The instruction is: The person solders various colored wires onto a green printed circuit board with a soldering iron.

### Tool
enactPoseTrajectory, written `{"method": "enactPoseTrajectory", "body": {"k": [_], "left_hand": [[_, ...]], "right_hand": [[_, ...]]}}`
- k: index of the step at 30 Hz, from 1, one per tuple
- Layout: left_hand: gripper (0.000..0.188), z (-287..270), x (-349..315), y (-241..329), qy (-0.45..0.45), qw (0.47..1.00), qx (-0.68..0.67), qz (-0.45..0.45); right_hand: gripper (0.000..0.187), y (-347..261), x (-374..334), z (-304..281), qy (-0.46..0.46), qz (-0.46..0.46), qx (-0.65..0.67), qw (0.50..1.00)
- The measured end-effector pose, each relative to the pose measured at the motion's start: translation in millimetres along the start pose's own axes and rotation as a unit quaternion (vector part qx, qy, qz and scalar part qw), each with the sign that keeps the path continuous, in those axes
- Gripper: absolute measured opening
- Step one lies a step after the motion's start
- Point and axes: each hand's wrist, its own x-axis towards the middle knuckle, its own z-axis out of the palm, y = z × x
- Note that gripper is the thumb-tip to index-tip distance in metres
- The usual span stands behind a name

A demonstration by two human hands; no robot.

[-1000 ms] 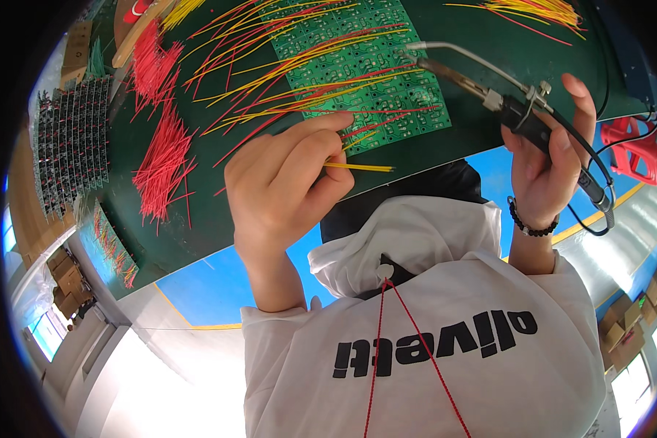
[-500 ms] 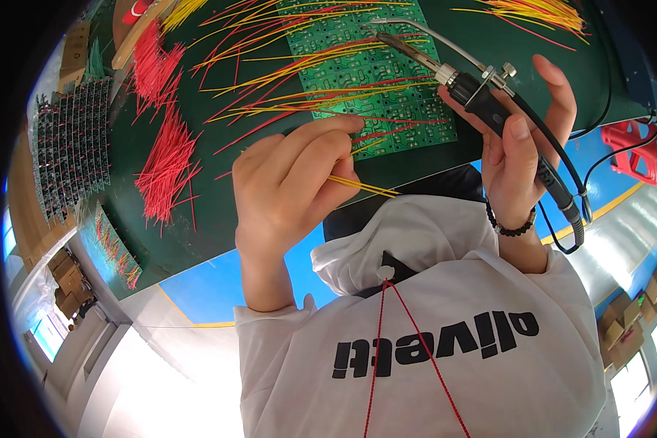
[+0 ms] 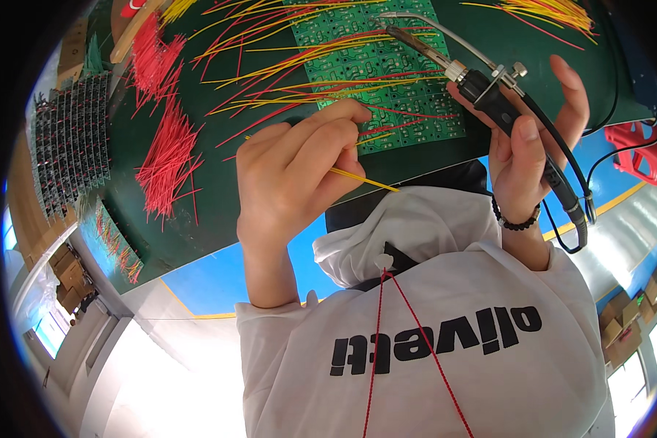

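Left hand (image 3: 293, 166) curled inward (palm hidden), right hand (image 3: 517, 166) more loosely bent

A black beaded bracelet (image 3: 517, 224) accompanies a black-lettered white shirt (image 3: 299, 387).

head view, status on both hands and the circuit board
Left hand pinching yellow wires. Right hand holding soldering iron, tip over circuit board. Red and yellow wires lie across board.

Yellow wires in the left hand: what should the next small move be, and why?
Probably the left hand should swing the free ends of the yellow wires up toward the green circuit board: they point away from it, while the right hand holds the soldering iron with its tip over the board's far part.
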Motion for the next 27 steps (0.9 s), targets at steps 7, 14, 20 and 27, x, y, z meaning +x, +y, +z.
{"method": "enactPoseTrajectory", "body": {"k": [7,14,20,27], "left_hand": [[0.017,-3.6,-11.3,6.3,0.043,0.986,-0.143,-0.069],[0.023,-10.7,-26.2,-9.0,0.258,0.934,-0.235,-0.072],[0.023,-35.9,-35.2,10.9,0.366,0.809,-0.448,-0.104],[0.012,-46.4,-41.3,26.7,0.419,0.843,-0.314,-0.125]], "right_hand": [[0.052,5.6,4.2,-9.2,-0.031,-0.039,0.151,0.987],[0.049,1.0,15.4,-33.2,0.064,-0.099,0.041,0.992],[0.045,-5.0,20.7,-54.3,0.113,-0.072,0.008,0.991],[0.038,1.9,21.8,-54.9,0.106,-0.102,0.021,0.989]]}}
